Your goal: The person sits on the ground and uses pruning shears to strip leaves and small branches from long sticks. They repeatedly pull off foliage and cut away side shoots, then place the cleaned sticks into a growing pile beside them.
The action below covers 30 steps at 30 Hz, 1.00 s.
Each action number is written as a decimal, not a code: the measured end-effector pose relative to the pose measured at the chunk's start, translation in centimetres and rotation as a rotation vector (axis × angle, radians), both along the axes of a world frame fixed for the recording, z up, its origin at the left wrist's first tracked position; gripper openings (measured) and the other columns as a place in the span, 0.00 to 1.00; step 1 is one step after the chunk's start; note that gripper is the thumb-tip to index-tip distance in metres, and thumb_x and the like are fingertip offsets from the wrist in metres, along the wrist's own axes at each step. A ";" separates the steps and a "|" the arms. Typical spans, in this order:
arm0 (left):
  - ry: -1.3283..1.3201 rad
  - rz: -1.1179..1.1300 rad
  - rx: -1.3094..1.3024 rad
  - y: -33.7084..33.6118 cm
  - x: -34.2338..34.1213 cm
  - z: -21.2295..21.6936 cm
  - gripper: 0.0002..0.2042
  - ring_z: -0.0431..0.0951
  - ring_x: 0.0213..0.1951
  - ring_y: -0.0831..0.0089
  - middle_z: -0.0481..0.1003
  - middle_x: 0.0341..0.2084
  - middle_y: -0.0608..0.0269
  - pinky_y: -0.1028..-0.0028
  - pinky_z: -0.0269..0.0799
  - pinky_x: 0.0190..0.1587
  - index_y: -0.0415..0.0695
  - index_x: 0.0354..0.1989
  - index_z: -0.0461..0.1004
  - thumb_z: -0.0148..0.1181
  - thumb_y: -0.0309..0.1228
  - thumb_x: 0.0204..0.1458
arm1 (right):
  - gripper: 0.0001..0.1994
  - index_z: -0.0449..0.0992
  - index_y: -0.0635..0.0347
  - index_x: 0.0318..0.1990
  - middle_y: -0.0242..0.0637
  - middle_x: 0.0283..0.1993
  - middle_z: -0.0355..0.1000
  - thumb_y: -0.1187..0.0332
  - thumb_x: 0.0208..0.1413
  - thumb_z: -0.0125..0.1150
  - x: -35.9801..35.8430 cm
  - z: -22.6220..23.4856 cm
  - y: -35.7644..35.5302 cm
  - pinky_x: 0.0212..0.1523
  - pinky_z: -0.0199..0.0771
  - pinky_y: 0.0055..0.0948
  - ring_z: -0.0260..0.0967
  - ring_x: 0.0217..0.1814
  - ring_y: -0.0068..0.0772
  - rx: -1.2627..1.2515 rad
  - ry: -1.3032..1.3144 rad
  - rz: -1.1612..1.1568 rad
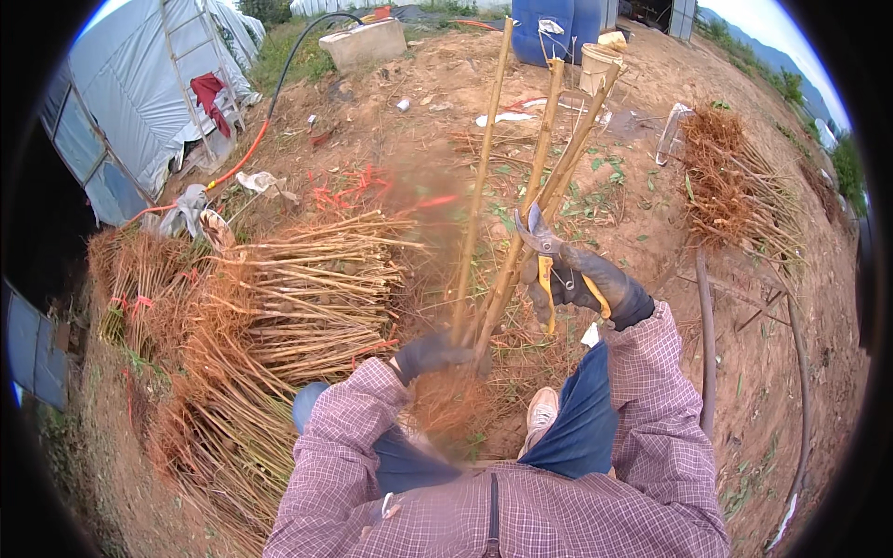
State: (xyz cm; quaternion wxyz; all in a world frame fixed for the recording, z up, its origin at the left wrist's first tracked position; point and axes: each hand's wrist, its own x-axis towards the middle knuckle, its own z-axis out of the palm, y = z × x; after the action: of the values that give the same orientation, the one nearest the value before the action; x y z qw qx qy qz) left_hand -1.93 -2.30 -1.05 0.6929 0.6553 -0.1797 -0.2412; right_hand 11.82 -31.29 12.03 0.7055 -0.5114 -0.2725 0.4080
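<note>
My left hand [430, 354], in a dark glove, grips the lower stems of a small bunch of sapling stems [521, 214] that rise upright and fan out toward the top. Their brown root ball [446, 409] hangs blurred just below that hand. My right hand [581, 284], also gloved, holds pruning shears [542, 244] with yellow handles; the metal blades touch one stem at about mid-height.
A big pile of bundled saplings [279, 307] with red ties lies to my left. Another heap [730, 186] lies far right. A blue barrel [553, 28], a bucket [595, 65], a hose [246, 153] and a white plastic tunnel [139, 84] stand beyond. A curved pipe [707, 344] runs on the right.
</note>
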 end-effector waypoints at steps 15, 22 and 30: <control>-0.060 0.446 0.126 -1.5 2.3 -0.3 0.18 0.78 0.42 0.74 0.79 0.41 0.61 0.73 0.75 0.43 0.37 0.56 0.69 0.57 0.33 0.60 | 0.24 0.73 0.62 0.46 0.35 0.33 0.76 0.47 0.65 0.48 -1.5 5.7 1.9 0.36 0.81 0.31 0.76 0.32 0.30 -0.030 0.055 -0.443; -0.152 0.468 0.155 -1.5 2.4 0.1 0.19 0.76 0.40 0.76 0.77 0.40 0.63 0.74 0.74 0.42 0.39 0.54 0.70 0.59 0.36 0.59 | 0.22 0.72 0.61 0.44 0.30 0.26 0.69 0.49 0.68 0.44 0.3 3.7 -0.4 0.25 0.72 0.25 0.67 0.25 0.21 0.361 0.101 0.008; -0.110 0.289 -0.165 0.4 2.7 -3.9 0.34 0.73 0.25 0.75 0.74 0.28 0.63 0.72 0.75 0.30 0.44 0.67 0.54 0.63 0.41 0.56 | 0.25 0.70 0.63 0.52 0.34 0.39 0.74 0.47 0.67 0.46 -0.1 2.8 -0.8 0.39 0.79 0.30 0.76 0.37 0.26 0.092 0.066 -0.088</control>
State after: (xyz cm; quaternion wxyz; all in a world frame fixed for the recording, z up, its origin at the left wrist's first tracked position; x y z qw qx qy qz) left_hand 0.73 -1.91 -4.92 0.7611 0.6272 -0.1404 -0.0875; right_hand 11.73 -32.04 14.79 0.7541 -0.4763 -0.2448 0.3804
